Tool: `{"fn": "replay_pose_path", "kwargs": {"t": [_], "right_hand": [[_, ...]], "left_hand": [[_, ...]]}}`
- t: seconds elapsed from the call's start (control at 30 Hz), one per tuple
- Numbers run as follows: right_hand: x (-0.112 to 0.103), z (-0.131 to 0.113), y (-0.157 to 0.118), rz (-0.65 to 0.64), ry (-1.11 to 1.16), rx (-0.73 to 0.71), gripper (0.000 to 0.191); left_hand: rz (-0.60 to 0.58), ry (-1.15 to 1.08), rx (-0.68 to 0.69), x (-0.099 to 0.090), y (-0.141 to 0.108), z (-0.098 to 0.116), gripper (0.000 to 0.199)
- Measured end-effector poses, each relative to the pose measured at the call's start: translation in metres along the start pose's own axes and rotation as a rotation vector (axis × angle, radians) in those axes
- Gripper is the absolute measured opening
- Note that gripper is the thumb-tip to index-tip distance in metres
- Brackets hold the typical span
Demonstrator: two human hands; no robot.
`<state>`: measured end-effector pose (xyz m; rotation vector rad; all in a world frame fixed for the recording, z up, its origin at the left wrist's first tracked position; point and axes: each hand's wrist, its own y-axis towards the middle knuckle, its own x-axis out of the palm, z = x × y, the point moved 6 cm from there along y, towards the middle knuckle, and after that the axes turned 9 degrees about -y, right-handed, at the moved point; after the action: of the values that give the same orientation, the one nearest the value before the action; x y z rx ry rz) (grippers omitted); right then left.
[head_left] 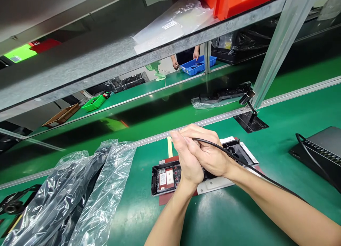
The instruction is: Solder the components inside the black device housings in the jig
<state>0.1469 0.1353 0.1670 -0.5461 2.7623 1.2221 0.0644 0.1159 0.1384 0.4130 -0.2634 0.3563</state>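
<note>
My left hand [188, 159] and my right hand [209, 151] are pressed together over a black plastic housing [155, 180]. A black cable [250, 167] runs along my right forearm and into the fingers of my right hand. The fingers of both hands are closed; whatever lies between the palms is hidden. Beneath them the housing rests on a red and white fixture [217, 185], its left end showing a white label and a row of round holes. My hands cover its middle.
Plastic-wrapped dark parts [71, 189] lie at the left. A black holder [250, 123] stands behind on the right, near a dark laptop-like device [322, 153]. A metal shelf [106, 68] crosses above. Beyond it, another person's hands touch a blue tray [195, 65].
</note>
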Motion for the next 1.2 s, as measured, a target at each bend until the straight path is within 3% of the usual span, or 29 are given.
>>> {"fn": "replay_pose_path", "kwargs": {"t": [0.43,1.2], "right_hand": [[-0.001,0.008,-0.005,0.038,-0.051,0.051,0.028],[-0.002,0.006,-0.009,0.089,-0.019,0.016,0.026]], "left_hand": [[-0.019,-0.053,0.025,0.007,-0.001,0.004,0.067],[-0.111,-0.043,0.048,0.012,-0.004,0.005,0.070]]}}
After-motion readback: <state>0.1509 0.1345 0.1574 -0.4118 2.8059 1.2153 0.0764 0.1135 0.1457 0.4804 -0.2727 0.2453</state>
